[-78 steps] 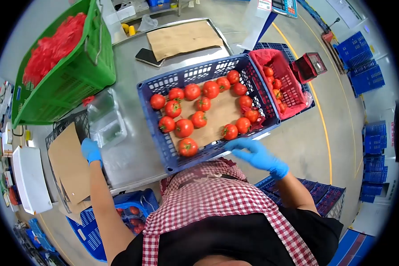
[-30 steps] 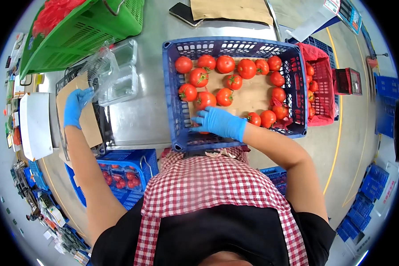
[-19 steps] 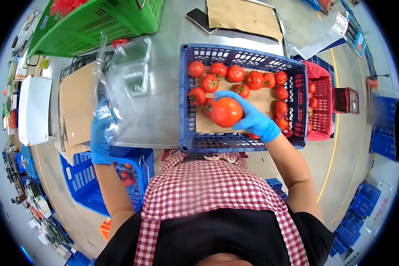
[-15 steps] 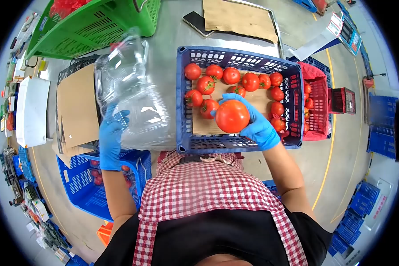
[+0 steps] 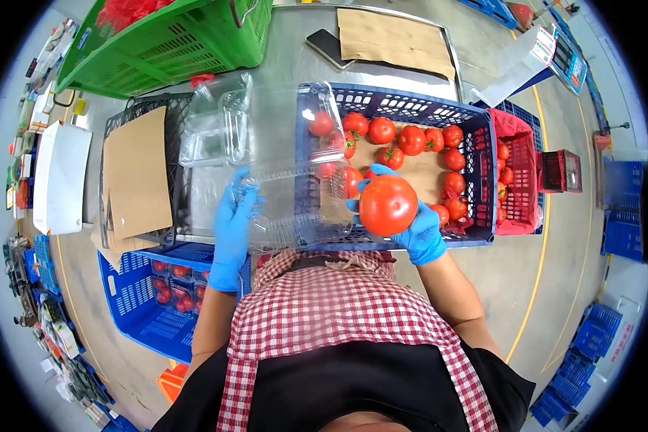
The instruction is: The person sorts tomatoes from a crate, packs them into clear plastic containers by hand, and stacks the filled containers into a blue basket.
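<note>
My left hand point(image 5: 232, 227) wears a blue glove and grips the near-left edge of a clear plastic clamshell box point(image 5: 284, 205). The box stands open, and part of it overlaps the left end of a dark blue crate point(image 5: 428, 106). In my right hand point(image 5: 426, 234), also gloved, is a large red tomato point(image 5: 387, 206), held in front of the crate's near side. Several tomatoes point(image 5: 412, 140) lie along the sides of the crate on a cardboard liner point(image 5: 426, 180); some show through the clear plastic. More clear clamshell boxes point(image 5: 207, 129) sit left of the crate.
A green crate point(image 5: 165, 54) stands at the back left, near cardboard on a black crate point(image 5: 138, 173). A phone point(image 5: 329, 47) lies by a cardboard sheet point(image 5: 396, 39). Below left, a blue basket point(image 5: 133, 302) contains packed tomatoes. A red-lined crate point(image 5: 518, 173) adjoins on the right.
My left hand has carried the clamshell box rightward, from over the table to the crate's left end. The tomato in my right hand has shifted slightly right and down.
</note>
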### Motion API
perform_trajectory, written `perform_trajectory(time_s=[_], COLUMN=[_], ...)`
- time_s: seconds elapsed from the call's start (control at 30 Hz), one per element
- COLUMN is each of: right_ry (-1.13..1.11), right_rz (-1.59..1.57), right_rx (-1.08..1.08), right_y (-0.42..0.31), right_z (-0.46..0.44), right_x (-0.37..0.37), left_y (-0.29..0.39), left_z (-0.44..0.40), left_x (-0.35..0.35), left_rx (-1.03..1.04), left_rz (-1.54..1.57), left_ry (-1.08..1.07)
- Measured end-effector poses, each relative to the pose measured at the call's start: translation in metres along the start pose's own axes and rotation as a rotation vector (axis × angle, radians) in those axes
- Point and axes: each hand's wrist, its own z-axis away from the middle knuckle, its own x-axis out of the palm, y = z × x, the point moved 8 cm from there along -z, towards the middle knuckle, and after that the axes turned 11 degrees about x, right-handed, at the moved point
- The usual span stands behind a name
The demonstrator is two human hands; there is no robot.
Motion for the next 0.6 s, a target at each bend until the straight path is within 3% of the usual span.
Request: perform_trajectory(time_s=[0.3,0.4,0.5,0.6], right_ry=[-0.362,-0.274,-0.220,-0.250], right_rz=[-0.747,-0.793,-0.607,-0.630], right_rx=[0.192,0.147,0.127,0.134], right_y=[0.018,0.018,0.018,0.019], right_z=[-0.006,-0.008,-0.011,-0.013], right_x=[0.014,0.008,0.011,0.012], left_y=[0.004,0.002,0.000,-0.001], left_z=[0.006,0.005,0.003,0.001], left_x=[0.002,-0.001,-0.005,-0.005], left_rx=[-0.023,-0.035,-0.024,-0.013], left_rz=[-0.021,-0.022,-0.019,-0.007], left_ry=[-0.031,-0.033,-0.040,-0.042])
